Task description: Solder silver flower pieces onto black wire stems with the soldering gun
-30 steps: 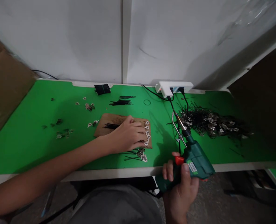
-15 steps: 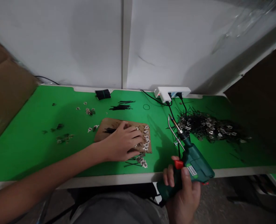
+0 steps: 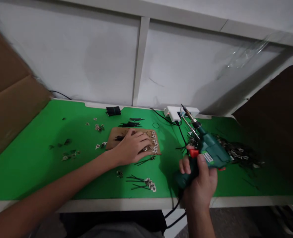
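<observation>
Head view, items on and over a green tabletop (image 3: pixel 27 158), as seen from where I stand:

Right grip (image 3: pixel 201 183): fingers wrapped around the handle of a soldering gun (image 3: pixel 214 150); its tip points up, well apart from the board.

Left grip (image 3: pixel 135 147): fingers curled down over a brown board (image 3: pixel 109 144); what they pinch, if anything, I cannot tell.

Row of tabs (image 3: pixel 154 142): metal, along the board's right end; whether wires are joined to them is too small to tell.

Wires (image 3: pixel 119 138): black, short, on the board, partly under the hand.

Done, in my judgement: wired tabs (image 3: pixel 150 185) in front of the board, and a large heap (image 3: pixel 243 153) of them at right, partly hidden by the gun.

Left to do, in my judgement: the row; loose tabs (image 3: pixel 99 127) in clusters at left; spare wires (image 3: pixel 130 124) behind the board; a tied bundle (image 3: pixel 113 111) farther back.
</observation>
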Available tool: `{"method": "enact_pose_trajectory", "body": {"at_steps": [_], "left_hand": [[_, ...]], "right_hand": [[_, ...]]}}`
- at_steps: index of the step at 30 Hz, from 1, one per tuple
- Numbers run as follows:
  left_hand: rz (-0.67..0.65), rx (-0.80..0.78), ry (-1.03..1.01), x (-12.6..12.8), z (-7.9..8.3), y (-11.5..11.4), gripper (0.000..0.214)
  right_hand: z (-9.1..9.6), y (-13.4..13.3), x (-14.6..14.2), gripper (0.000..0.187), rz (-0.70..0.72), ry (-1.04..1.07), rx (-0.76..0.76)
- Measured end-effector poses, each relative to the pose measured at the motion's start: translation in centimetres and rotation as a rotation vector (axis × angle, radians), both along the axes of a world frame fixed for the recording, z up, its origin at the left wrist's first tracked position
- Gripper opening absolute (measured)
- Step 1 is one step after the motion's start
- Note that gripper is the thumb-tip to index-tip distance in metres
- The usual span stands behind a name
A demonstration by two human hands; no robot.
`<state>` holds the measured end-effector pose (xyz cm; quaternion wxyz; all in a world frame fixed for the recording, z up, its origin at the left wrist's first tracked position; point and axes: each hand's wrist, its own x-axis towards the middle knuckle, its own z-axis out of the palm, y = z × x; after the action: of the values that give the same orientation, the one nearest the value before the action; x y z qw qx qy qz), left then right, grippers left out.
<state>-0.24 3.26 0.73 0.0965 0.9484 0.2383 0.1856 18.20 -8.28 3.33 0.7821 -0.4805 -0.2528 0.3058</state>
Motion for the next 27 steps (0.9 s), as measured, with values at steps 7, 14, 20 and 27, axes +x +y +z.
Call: {"method": "enact_pose_trajectory", "body": {"at_steps": [7,14,20,27], "left_hand": [[-0.014,0.026,0.054,-0.2,-0.2,0.0,0.022],[-0.004,0.097,0.118,0.5,-0.5,0.4,0.026],[-0.050,0.085,0.133,0.4,-0.6,0.7,0.024],[-0.058,0.150,0.157,1.2,-0.7,0.3,0.022]], "right_hand": [[-1.3,-0.1,-0.6,0.018,0.032,0.053,-0.101],[-1.5,-0.1,-0.3,0.019,-0.001,0.094,-0.140],[-1.3,0.3,-0.1,0.023,0.000,0.128,-0.143],[-1.1,0.5,-0.1,0.020,0.020,0.158,-0.134]]}}
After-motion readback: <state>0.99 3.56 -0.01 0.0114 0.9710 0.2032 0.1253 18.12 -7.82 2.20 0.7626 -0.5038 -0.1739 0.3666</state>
